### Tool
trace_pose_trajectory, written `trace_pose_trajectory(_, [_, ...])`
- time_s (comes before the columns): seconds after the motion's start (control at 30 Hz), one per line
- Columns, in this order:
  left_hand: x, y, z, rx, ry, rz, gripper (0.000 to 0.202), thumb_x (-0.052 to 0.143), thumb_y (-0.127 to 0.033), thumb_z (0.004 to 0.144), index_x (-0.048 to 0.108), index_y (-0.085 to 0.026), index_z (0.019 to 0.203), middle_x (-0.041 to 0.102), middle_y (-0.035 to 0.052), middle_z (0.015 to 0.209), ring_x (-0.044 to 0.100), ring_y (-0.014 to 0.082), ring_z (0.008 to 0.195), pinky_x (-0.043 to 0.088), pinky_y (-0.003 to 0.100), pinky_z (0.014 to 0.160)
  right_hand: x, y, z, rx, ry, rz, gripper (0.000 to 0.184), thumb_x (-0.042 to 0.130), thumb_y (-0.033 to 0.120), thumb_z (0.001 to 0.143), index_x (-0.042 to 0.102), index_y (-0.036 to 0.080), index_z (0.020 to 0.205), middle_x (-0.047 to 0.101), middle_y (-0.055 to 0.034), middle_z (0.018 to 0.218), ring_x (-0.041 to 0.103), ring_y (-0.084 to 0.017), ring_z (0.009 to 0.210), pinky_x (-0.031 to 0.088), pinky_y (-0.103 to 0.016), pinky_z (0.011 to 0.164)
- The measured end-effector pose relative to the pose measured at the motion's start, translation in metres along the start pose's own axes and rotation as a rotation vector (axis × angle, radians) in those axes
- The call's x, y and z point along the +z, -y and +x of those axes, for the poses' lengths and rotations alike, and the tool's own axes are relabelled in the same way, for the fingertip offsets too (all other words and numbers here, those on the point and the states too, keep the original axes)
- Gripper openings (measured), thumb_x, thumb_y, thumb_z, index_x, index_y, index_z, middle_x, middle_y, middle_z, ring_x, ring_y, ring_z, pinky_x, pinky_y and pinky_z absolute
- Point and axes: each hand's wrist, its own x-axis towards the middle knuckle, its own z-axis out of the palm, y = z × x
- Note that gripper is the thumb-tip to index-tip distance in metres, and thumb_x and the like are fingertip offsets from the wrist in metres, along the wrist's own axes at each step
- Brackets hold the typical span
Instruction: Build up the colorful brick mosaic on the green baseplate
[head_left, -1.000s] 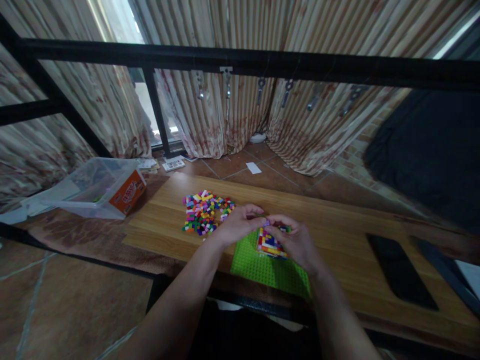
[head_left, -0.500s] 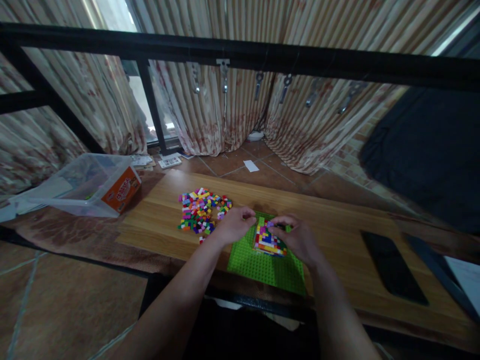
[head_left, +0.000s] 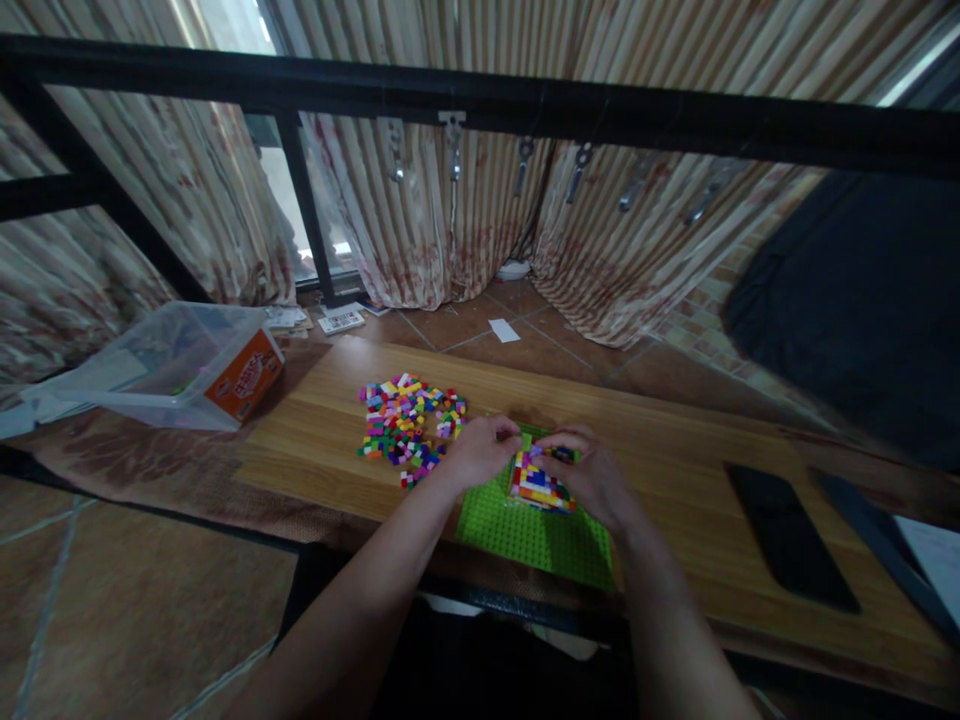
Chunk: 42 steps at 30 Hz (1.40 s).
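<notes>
While the right hand point(head_left: 598, 482) pinched a purple brick point(head_left: 535, 452) at the far side of the multicoloured brick build point(head_left: 537, 489), item set on green baseplate point(head_left: 529, 535), and the left hand point(head_left: 480, 452) curled alongside, contents indeterminable, an off-centre press risked knocking upper bricks loose.

The left hand point(head_left: 482, 450) is held curled, pointed toward two o'clock. The right hand point(head_left: 537, 451) is pinched, pointed toward ten.

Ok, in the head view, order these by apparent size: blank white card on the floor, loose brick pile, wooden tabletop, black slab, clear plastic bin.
1. wooden tabletop
2. clear plastic bin
3. loose brick pile and black slab: too alike to rank
4. blank white card
</notes>
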Motion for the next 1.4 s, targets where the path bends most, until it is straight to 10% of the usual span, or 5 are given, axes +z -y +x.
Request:
trace_pose_trajectory(0.53, [0.025, 0.0, 0.011, -0.254, -0.091, -0.078, 0.037, 0.07, -0.036, 0.07, 0.073, -0.01, 0.097, 0.073, 0.0066, 0.085, 0.064, 0.0176, 0.076, 0.047, 0.026, 0.065, 0.007, -0.004, -0.002, 0.131, 0.004, 0.054, 0.026, 0.071, 0.044, 0.067, 0.078, 0.022, 0.079, 0.07, -0.0042, 0.076, 0.061, -0.019, 0.067, 0.045, -0.031, 0.062])
trace_pose_trajectory(0.83, [0.021, -0.002, 0.005, -0.101, -0.138, -0.061, 0.027, 0.068, -0.03, 0.074, 0.071, -0.014, 0.095, 0.073, 0.0068, 0.089, 0.065, 0.0174, 0.079, 0.05, 0.027, 0.07, 0.007, -0.008, -0.005, 0.252, 0.031, 0.343, 0.043, 0.08, 0.044, 0.057, 0.077, 0.02, 0.093, 0.077, -0.0063, 0.085, 0.07, -0.023, 0.075, 0.054, -0.035, 0.07])
trace_pose_trajectory(0.97, [-0.013, 0.012, 0.002, -0.018, -0.269, -0.189, 0.024, 0.06, -0.027, 0.081, 0.07, -0.014, 0.099, 0.073, 0.0067, 0.088, 0.066, 0.0166, 0.08, 0.051, 0.027, 0.075, -0.004, -0.011, -0.002, 0.249, -0.209, 0.413, 0.041, 0.077, 0.046, 0.061, 0.076, 0.02, 0.093, 0.076, -0.0096, 0.099, 0.07, -0.026, 0.09, 0.054, -0.039, 0.08])
trace_pose_trajectory(1.13, [-0.089, 0.043, -0.008, -0.243, -0.588, -0.081, 0.026, 0.056, -0.021, 0.082, 0.07, -0.011, 0.101, 0.074, 0.007, 0.089, 0.066, 0.0158, 0.078, 0.049, 0.024, 0.072, -0.011, -0.019, 0.002, 0.28, -0.396, 0.393, 0.032, 0.069, 0.046, 0.065, 0.076, 0.019, 0.081, 0.077, -0.0092, 0.087, 0.071, -0.027, 0.086, 0.053, -0.041, 0.084])
trace_pose_trajectory(1.4, [-0.128, 0.073, -0.03, -0.518, -0.532, 0.338, 0.029, 0.055, -0.013, 0.077, 0.074, -0.017, 0.099, 0.075, 0.0082, 0.095, 0.067, 0.0197, 0.086, 0.047, 0.026, 0.073, -0.013, -0.025, 0.003, 0.29, -0.325, 0.053, 0.033, 0.062, 0.049, 0.072, 0.077, 0.021, 0.084, 0.077, -0.0094, 0.091, 0.071, -0.031, 0.092, 0.052, -0.041, 0.084])
